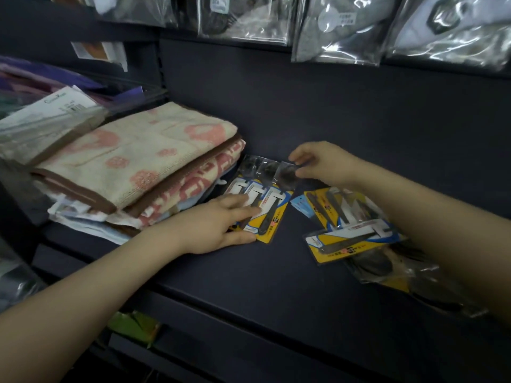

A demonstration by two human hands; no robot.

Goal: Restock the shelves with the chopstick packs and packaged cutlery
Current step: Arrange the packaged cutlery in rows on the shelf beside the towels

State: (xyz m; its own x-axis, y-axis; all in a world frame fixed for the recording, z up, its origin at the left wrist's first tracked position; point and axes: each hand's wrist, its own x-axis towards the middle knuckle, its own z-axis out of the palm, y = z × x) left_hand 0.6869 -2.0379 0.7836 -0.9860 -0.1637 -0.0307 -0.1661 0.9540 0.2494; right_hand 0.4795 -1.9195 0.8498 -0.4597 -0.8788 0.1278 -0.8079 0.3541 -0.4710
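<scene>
left hand (218, 225) down flat on the near end of a fanned row of cutlery packs (269, 201), fingers straight and spread, pressing on the yellow cards, thumb along the near edge. right hand (322, 164) reaching in from the right, fingers curled, pinching the clear far end of the rightmost pack in that row. looks like 3 packs there, overlapping side by side, dark utensil heads at the far end under the right hand, handles running back toward the left hand. all lying flat on the dark shelf (249, 275).

under the right forearm, a loose pile of more packs (356, 230), same yellow cards with blue trim, lying crossed at odd angles; exact count hard to tell, plastic crumpled and dark toward the near right. no contact between this pile and either hand. small gap of bare shelf between pile and row.

just left of the left hand, folded towels (132, 167) stacked up, cream with pink pattern and brown edging, the row's far left corner right up against them. further left, bagged fabric goods (47, 120) leaning over the towels. above and beyond the right hand, hanging bags of socks (345, 31) in shiny plastic along the back panel. below the left forearm, something green (132, 327) on a lower shelf, too blurred to name.
</scene>
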